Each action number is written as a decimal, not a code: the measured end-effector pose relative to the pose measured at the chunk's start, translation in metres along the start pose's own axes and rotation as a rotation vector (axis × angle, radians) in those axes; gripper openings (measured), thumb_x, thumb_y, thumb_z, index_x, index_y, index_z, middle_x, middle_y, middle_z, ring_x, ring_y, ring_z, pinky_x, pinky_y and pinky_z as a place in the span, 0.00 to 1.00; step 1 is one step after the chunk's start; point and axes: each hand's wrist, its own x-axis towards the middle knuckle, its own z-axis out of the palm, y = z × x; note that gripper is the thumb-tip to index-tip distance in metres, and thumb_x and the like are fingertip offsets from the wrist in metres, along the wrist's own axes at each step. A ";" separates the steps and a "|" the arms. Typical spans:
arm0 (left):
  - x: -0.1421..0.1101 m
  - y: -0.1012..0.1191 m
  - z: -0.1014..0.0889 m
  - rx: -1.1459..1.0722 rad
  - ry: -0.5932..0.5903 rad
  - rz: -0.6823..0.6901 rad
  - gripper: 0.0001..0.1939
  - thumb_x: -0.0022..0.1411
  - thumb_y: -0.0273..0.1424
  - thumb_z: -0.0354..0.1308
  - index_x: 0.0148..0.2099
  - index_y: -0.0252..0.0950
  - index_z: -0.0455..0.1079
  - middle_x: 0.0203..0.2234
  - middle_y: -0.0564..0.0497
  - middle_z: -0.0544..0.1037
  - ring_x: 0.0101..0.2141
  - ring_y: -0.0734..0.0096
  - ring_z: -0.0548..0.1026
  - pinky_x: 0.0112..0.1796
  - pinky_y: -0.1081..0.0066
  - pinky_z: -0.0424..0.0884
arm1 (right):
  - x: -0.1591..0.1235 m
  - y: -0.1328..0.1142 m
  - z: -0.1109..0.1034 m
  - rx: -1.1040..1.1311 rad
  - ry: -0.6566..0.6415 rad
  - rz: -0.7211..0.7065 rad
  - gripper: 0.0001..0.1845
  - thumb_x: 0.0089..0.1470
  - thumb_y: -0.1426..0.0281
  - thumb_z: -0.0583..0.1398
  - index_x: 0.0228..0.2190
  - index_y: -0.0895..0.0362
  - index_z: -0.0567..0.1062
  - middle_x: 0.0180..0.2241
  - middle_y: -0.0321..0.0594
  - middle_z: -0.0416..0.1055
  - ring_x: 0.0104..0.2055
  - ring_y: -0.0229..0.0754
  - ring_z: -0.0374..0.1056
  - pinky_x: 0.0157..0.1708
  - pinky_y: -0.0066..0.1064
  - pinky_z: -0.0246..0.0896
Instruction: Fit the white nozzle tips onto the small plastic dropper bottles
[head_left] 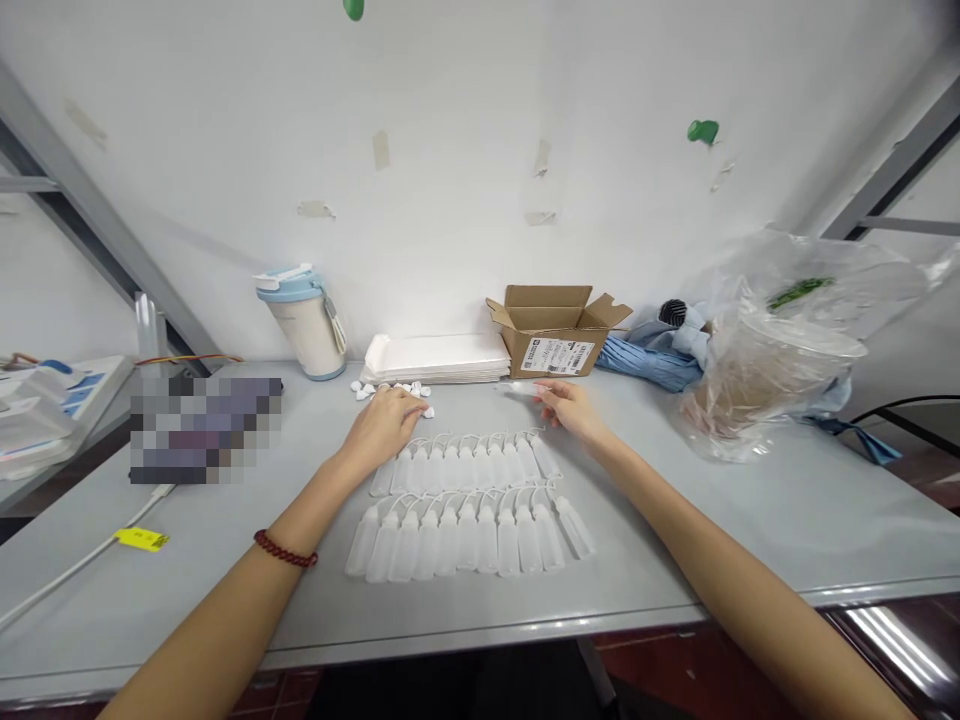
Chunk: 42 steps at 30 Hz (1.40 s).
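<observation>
My left hand (385, 425) is at the back of the table beside a small pile of white caps (409, 388). Its fingers are bent together, with one white cap (428, 412) at the fingertips. My right hand (570, 405) pinches a translucent squeeze bottle (523, 388), which lies sideways in the fingers and points left in front of the cardboard box. Between my forearms lie two rows of translucent squeeze bottles with thin bent spouts, a back row (457, 468) and a front row (466, 540). The spouts point toward the wall.
Along the wall stand a cream tumbler with a blue lid (304, 325), a stack of white packets (442, 357) and an open cardboard box (559, 335). Blue cloth (652, 355) and a plastic-wrapped roll (780, 370) are right. A blurred-out object (202, 430) and white cable (75, 570) lie left.
</observation>
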 end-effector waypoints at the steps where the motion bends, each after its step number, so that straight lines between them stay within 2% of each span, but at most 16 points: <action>1: 0.000 0.000 0.000 -0.001 -0.005 0.000 0.16 0.62 0.32 0.45 0.41 0.38 0.76 0.37 0.45 0.76 0.42 0.55 0.68 0.43 0.59 0.66 | 0.002 0.002 -0.001 0.002 0.005 0.006 0.14 0.46 0.68 0.62 0.37 0.62 0.72 0.28 0.40 0.70 0.19 0.31 0.61 0.14 0.23 0.52; 4: 0.001 -0.001 0.001 0.004 -0.021 -0.003 0.16 0.62 0.31 0.45 0.42 0.39 0.75 0.38 0.45 0.76 0.42 0.55 0.67 0.43 0.58 0.66 | 0.006 0.006 -0.003 0.028 0.012 0.020 0.17 0.47 0.69 0.63 0.40 0.62 0.72 0.29 0.42 0.71 0.21 0.34 0.66 0.16 0.24 0.57; 9: 0.000 -0.001 0.003 0.017 -0.036 -0.013 0.16 0.61 0.31 0.46 0.42 0.39 0.75 0.37 0.45 0.76 0.41 0.55 0.67 0.43 0.58 0.65 | 0.004 0.003 -0.002 0.090 0.013 0.011 0.21 0.48 0.69 0.63 0.44 0.62 0.70 0.30 0.44 0.72 0.31 0.40 0.73 0.27 0.28 0.67; 13: 0.001 -0.001 0.003 -0.002 -0.044 -0.023 0.16 0.61 0.32 0.47 0.42 0.37 0.76 0.37 0.44 0.76 0.41 0.54 0.66 0.43 0.57 0.65 | 0.002 -0.004 -0.004 0.073 0.056 -0.047 0.19 0.49 0.67 0.62 0.44 0.60 0.70 0.38 0.47 0.71 0.36 0.42 0.73 0.31 0.30 0.67; 16: 0.001 0.000 0.003 -0.008 -0.059 -0.020 0.17 0.61 0.32 0.46 0.43 0.36 0.76 0.37 0.43 0.76 0.41 0.53 0.66 0.43 0.57 0.65 | 0.001 -0.011 -0.008 -0.093 0.066 -0.117 0.16 0.50 0.64 0.59 0.40 0.60 0.71 0.40 0.47 0.71 0.34 0.39 0.71 0.28 0.28 0.65; 18: 0.001 0.000 0.002 -0.013 -0.058 -0.021 0.17 0.60 0.32 0.46 0.42 0.37 0.76 0.37 0.44 0.76 0.41 0.53 0.66 0.43 0.57 0.65 | -0.003 -0.017 -0.012 -0.192 0.041 -0.138 0.14 0.49 0.61 0.60 0.32 0.61 0.72 0.32 0.44 0.72 0.26 0.36 0.68 0.23 0.26 0.61; 21: 0.001 0.000 0.002 -0.018 -0.045 -0.017 0.16 0.59 0.32 0.47 0.38 0.38 0.76 0.34 0.45 0.77 0.40 0.55 0.66 0.42 0.57 0.65 | -0.014 -0.030 -0.018 -0.344 -0.122 -0.124 0.20 0.46 0.56 0.61 0.16 0.60 0.69 0.16 0.36 0.65 0.15 0.32 0.58 0.17 0.26 0.51; 24: 0.002 0.000 0.001 -0.004 -0.062 -0.005 0.14 0.59 0.32 0.47 0.31 0.38 0.75 0.30 0.47 0.76 0.38 0.57 0.67 0.42 0.58 0.65 | -0.028 -0.041 -0.021 -0.675 -0.459 -0.096 0.26 0.48 0.53 0.58 0.12 0.58 0.65 0.12 0.34 0.61 0.14 0.32 0.55 0.17 0.27 0.50; 26: 0.002 0.001 0.001 0.007 -0.060 -0.027 0.12 0.57 0.33 0.48 0.29 0.38 0.72 0.29 0.47 0.76 0.37 0.57 0.68 0.40 0.60 0.65 | -0.035 -0.047 -0.021 -0.792 -0.565 -0.084 0.26 0.46 0.53 0.59 0.10 0.57 0.63 0.11 0.35 0.61 0.14 0.33 0.54 0.17 0.28 0.49; 29: 0.003 0.001 0.001 0.009 -0.023 -0.069 0.10 0.55 0.32 0.50 0.36 0.37 0.71 0.33 0.46 0.76 0.40 0.55 0.68 0.38 0.61 0.66 | -0.038 -0.050 -0.022 -0.861 -0.628 -0.068 0.24 0.46 0.55 0.60 0.10 0.57 0.63 0.12 0.37 0.63 0.14 0.33 0.55 0.16 0.28 0.48; 33: 0.006 -0.001 0.003 0.000 0.000 -0.017 0.16 0.59 0.32 0.47 0.46 0.36 0.71 0.40 0.46 0.76 0.44 0.55 0.67 0.44 0.60 0.65 | -0.036 -0.048 -0.023 -0.904 -0.673 -0.039 0.21 0.46 0.59 0.60 0.11 0.57 0.64 0.14 0.38 0.66 0.16 0.34 0.56 0.17 0.28 0.49; 38: 0.009 -0.001 0.004 0.031 -0.093 0.009 0.16 0.60 0.32 0.45 0.42 0.36 0.74 0.40 0.45 0.77 0.43 0.53 0.67 0.44 0.58 0.64 | -0.033 -0.041 -0.021 -0.952 -0.715 -0.048 0.19 0.47 0.62 0.57 0.12 0.57 0.65 0.16 0.40 0.68 0.16 0.34 0.57 0.19 0.29 0.50; 42: 0.007 0.003 0.002 -0.024 -0.069 -0.026 0.15 0.57 0.32 0.48 0.43 0.35 0.72 0.39 0.45 0.77 0.44 0.52 0.68 0.42 0.58 0.66 | -0.030 -0.039 -0.019 -0.951 -0.704 -0.066 0.18 0.46 0.65 0.57 0.10 0.57 0.65 0.14 0.39 0.66 0.16 0.35 0.56 0.19 0.29 0.50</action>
